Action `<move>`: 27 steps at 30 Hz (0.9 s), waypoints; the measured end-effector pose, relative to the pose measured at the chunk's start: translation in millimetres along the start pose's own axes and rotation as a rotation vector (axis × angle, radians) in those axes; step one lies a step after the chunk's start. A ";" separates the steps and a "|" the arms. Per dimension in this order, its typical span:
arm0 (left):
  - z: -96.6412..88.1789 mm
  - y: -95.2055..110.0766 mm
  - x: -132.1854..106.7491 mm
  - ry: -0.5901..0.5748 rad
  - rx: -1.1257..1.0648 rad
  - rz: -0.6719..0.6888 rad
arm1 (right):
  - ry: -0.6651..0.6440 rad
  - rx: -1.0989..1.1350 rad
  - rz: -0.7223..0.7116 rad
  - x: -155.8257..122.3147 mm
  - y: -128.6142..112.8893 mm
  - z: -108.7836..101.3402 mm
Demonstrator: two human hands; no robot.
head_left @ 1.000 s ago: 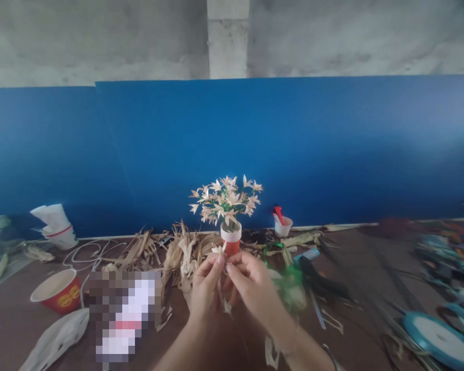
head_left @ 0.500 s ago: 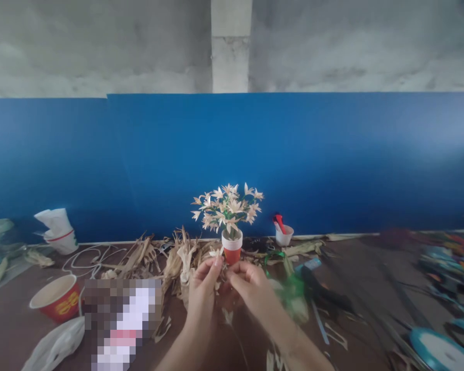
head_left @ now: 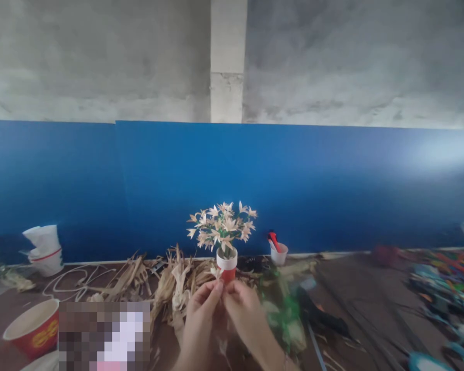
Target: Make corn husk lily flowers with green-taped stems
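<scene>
My left hand (head_left: 199,320) and my right hand (head_left: 244,315) meet at the fingertips low in the middle of the view. Together they pinch a small pale husk flower (head_left: 216,271) between thumbs and fingers. Just behind it stands a small red cup with a white rim (head_left: 227,264) that holds a bunch of pale husk flowers (head_left: 221,225) on green stems. Dried corn husks (head_left: 170,275) lie in a heap to the left of the cup.
A red paper cup (head_left: 33,328) stands at the left, stacked white cups (head_left: 44,248) behind it, a white cord (head_left: 74,282) between. A small white cup with a red tool (head_left: 278,249) sits by the blue board (head_left: 294,190). Green ribbon (head_left: 284,314) and coloured supplies (head_left: 446,288) lie right.
The view has tilted upward, so the table and hands sit lower in frame. Both hands stay pinched together on the small flower in front of the red cup.
</scene>
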State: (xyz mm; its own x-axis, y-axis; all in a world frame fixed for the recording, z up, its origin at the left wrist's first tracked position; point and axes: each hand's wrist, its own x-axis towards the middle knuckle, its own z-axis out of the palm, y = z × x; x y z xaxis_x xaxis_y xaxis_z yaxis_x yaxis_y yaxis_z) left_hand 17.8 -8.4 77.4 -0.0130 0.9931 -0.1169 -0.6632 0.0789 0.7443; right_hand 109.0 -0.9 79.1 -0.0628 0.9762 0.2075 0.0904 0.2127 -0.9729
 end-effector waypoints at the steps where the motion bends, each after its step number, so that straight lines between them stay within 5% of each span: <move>1: 0.2 1.3 -0.9 0.000 0.026 0.002 | -0.013 0.006 0.003 0.5 0.3 -0.5; 6: -5.5 13.3 3.5 0.097 0.069 0.089 | -0.152 -0.154 0.115 1.1 1.5 -13.9; 10: -10.4 19.8 9.2 0.123 0.043 0.060 | -0.311 -0.468 -0.086 1.5 -2.5 -35.8; 14: -8.1 14.4 6.7 0.026 0.096 -0.047 | -0.026 -0.636 -0.067 7.7 -9.4 -51.0; 16: -5.1 10.5 4.0 -0.015 0.112 -0.085 | 0.026 -0.501 0.027 10.3 -11.9 -52.6; 21: -1.9 4.2 -0.5 -0.123 0.151 -0.210 | -0.154 0.165 0.231 4.2 -12.0 -42.2; 27: -2.8 -3.4 -3.0 -0.112 0.340 -0.209 | 0.069 0.328 0.215 -5.6 -3.9 -27.7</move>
State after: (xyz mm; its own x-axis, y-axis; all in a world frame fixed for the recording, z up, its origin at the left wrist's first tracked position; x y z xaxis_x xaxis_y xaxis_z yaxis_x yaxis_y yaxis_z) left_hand 18.0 -11.9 73.4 0.1898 0.9545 -0.2299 -0.3575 0.2853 0.8893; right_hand 136.4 -6.0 84.6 -0.0091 0.9999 -0.0092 -0.2283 -0.0110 -0.9735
